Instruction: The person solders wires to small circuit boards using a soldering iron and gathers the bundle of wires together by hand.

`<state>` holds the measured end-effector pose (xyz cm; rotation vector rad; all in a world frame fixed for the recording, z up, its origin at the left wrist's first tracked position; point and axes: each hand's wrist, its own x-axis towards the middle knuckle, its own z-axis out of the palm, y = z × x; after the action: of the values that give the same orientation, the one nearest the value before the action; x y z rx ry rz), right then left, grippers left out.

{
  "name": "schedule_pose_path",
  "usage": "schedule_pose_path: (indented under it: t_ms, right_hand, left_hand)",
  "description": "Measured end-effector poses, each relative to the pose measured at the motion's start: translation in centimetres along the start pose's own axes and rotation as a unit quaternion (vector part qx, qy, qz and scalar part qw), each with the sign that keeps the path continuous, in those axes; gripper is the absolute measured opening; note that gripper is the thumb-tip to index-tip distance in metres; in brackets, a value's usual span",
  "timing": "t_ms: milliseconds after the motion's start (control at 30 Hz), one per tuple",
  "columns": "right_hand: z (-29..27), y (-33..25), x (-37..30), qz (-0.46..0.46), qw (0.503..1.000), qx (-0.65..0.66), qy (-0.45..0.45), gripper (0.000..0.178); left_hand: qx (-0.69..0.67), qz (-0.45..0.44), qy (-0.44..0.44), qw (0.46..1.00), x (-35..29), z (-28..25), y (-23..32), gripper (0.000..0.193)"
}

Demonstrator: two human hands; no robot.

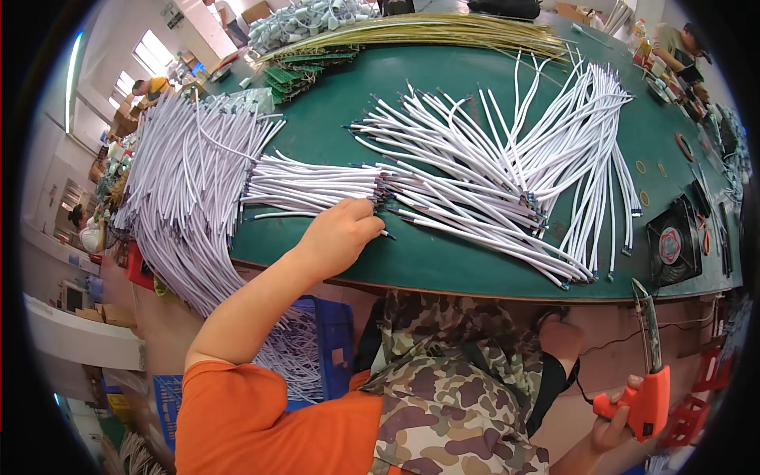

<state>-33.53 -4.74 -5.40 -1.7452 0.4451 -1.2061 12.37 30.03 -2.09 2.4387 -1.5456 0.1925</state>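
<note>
My left hand point(340, 233) reaches over the table with its fingers pinched at the dark-tipped end of a white cable, by a row of white cables point(317, 184). Partly covered by the fingers, the exact hold is hard to see. My right hand point(613, 423) is closed around the handle of an orange soldering gun point(653, 404), held beyond the table's front edge with its metal tip pointing up. To the right of my left hand lie more white cables point(475, 222) with stripped or coloured ends. Another fanned bunch of white cables point(582, 142) spreads behind them.
A large heap of white cables point(190, 166) hangs over the green table's point(309, 131) left edge. Below it stands a blue crate point(336, 340). A black fan point(674, 241) sits at the right front edge. Yellowish rods point(419, 33) and green boards point(301, 75) lie at the back.
</note>
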Motion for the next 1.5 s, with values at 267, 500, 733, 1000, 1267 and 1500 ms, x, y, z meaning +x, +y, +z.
schedule_pose_path:
  t_ms: [267, 500, 733, 1000, 1267, 1500]
  right_hand:
    - [-0.6, -0.3, -1.3, 0.006, 1.0, -0.02, 0.009, 0.053]
    - [-0.3, -0.5, -2.7, 0.066, 0.998, 0.01, 0.007, 0.051]
    - [0.2, -0.8, -3.4, 0.07, 0.997, 0.021, -0.005, 0.052]
    - [-1.3, -1.0, -2.9, 0.059, 0.997, 0.044, -0.006, 0.05]
    - [-1.3, 0.0, -1.8, 0.09, 0.993, -0.051, 0.063, 0.021]
    - [-1.4, 1.0, -1.0, 0.106, 0.992, -0.039, 0.054, 0.018]
  left_hand:
    - [-0.142, 0.113, 0.093, 0.979, 1.2, -1.1, 1.0, 0.023]
    - [-0.36, 0.123, 0.058, 0.923, 6.9, -0.1, 6.5, 0.048]
    - [-0.366, 0.215, -0.042, 0.905, 13.5, 0.7, 12.8, 0.049]
    - [-0.33, 0.257, -0.114, 0.901, 20.0, 1.8, 18.8, 0.041]
    - [-0.281, 0.299, -0.089, 0.908, 23.6, 2.6, 22.4, 0.032]
    - [-0.175, 0.394, -0.077, 0.899, 25.4, 3.8, 23.1, 0.034]
